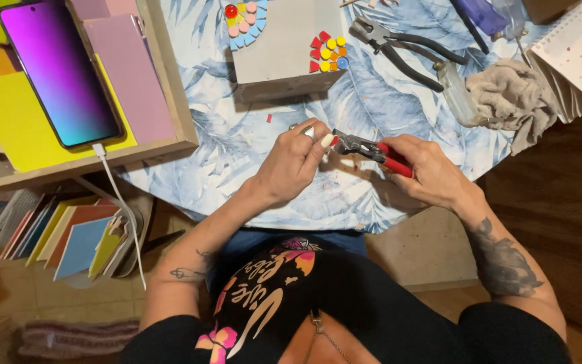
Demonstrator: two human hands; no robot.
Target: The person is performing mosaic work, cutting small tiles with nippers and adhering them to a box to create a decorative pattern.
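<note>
Nippers [372,151] with red handles are sitting in your right hand [429,174], and that hand is closing tight around the handles. Your left hand [291,165] is pinching a tiny red chip [334,141] between thumb and finger, right at the metal mouth of the nippers. Both hands are hovering just above the table [237,145], which is wearing a cloth with blue leaves on it.

That chip is looking hard and stiff, like a bit of tile. It is very light, and I think it could snap or fly off, so you are doing well to be holding it by its edge with just your fingertips. It may be sharp too. The nippers are looking heavy and strong, and the red handles are the safe place for gripping.

Further up the table, a grey block [284,47] is carrying little round and pointy pieces [328,54] in red, yellow and orange, with pink and blue ones [245,21] beside them. Black pliers [399,47] are lying near it, and a crumpled rag [510,98] is resting to the right. On your left, a wooden tray [170,87] is holding coloured sheets and a phone [58,71] that is glowing purple, with a white cable [119,202] hanging down. More coloured tiles [69,236] are standing below it.
</note>
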